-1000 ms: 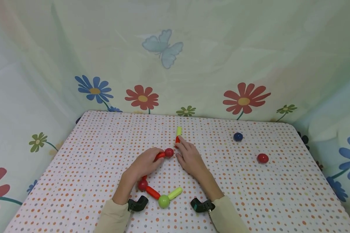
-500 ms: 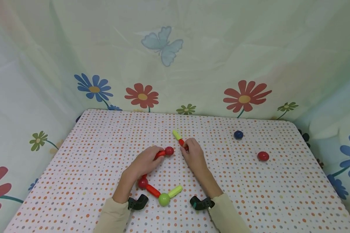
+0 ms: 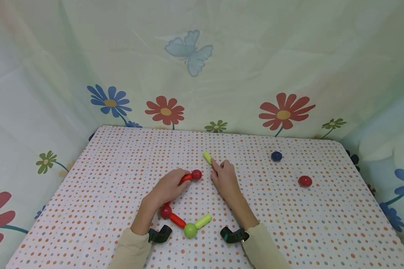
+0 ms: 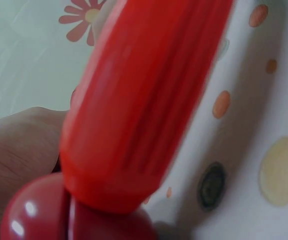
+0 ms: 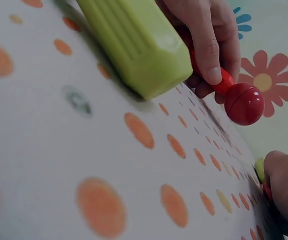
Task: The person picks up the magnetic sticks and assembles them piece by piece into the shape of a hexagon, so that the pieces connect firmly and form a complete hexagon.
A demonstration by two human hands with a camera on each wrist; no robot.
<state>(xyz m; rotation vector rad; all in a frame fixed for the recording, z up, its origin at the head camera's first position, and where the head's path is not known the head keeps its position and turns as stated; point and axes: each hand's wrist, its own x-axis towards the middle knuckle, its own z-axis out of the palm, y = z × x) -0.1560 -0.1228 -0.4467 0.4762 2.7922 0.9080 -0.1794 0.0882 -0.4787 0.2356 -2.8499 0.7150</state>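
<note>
My left hand (image 3: 170,185) grips a red rod (image 3: 186,178) of a magnetic building set, with a red ball (image 3: 196,174) at its tip. From that hand a bent chain runs toward the front: another red ball (image 3: 165,211), a red rod (image 3: 177,220), a green ball (image 3: 190,230) and a yellow-green rod (image 3: 203,221). My right hand (image 3: 225,180) pinches a red rod (image 5: 267,192), its fingers covering most of it. A second yellow-green rod (image 3: 207,157) sticks out past the fingertips. In the left wrist view, a red rod (image 4: 138,110) meets a red ball (image 4: 33,210).
On the right of the dotted table (image 3: 323,224) lie a blue ball (image 3: 276,156) and a loose red ball (image 3: 305,181). A flowered cloth backdrop (image 3: 242,74) rises behind the table edge and on both sides.
My right hand first lay over the red rod; it then pinched and turned it, the yellow-green end swinging left, and now its index finger stretches along it. The left hand has hardly moved.
</note>
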